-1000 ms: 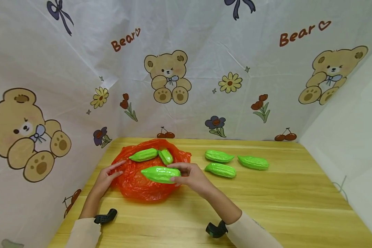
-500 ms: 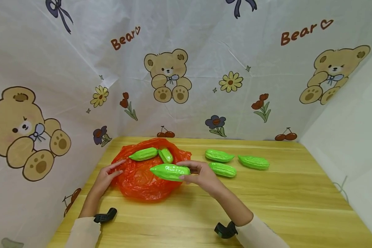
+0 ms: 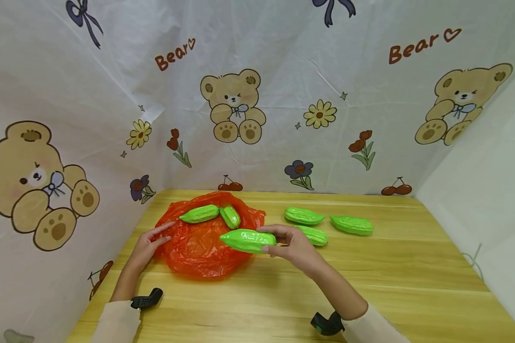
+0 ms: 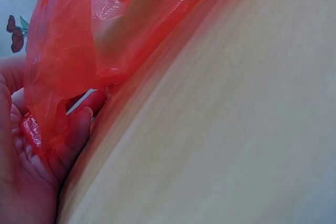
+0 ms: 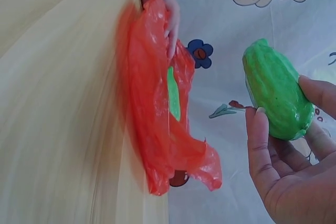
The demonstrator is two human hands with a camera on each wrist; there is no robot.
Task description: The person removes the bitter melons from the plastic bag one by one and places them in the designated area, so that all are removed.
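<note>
My right hand [image 3: 299, 248] grips a glossy green bitter melon [image 3: 243, 240] by its blunt end, pointed tip to the left. In the right wrist view this bitter melon [image 5: 275, 90] sits between thumb and fingers, up off the table. Below and left of it lies a crumpled red plastic bag [image 3: 195, 264], mouth spread wide. Two more bitter melons, one lengthwise [image 3: 199, 214] and one slanting [image 3: 230, 217], lie at the bag's far side. At the bag's left edge my left hand [image 3: 145, 245] holds the thin plastic [image 4: 58, 77] between thumb and fingers.
Three bitter melons lie on the wooden table [image 3: 395, 271] right of the bag: one at the back [image 3: 304, 216], one farther right [image 3: 352, 225], and one [image 3: 316, 236] partly behind my right hand. A bear-print sheet [image 3: 279, 143] stands behind the table.
My right hand has moved right with the bitter melon, from over the bag to its right edge, and now partly covers the nearest table melon. My left hand has stayed at the bag.
</note>
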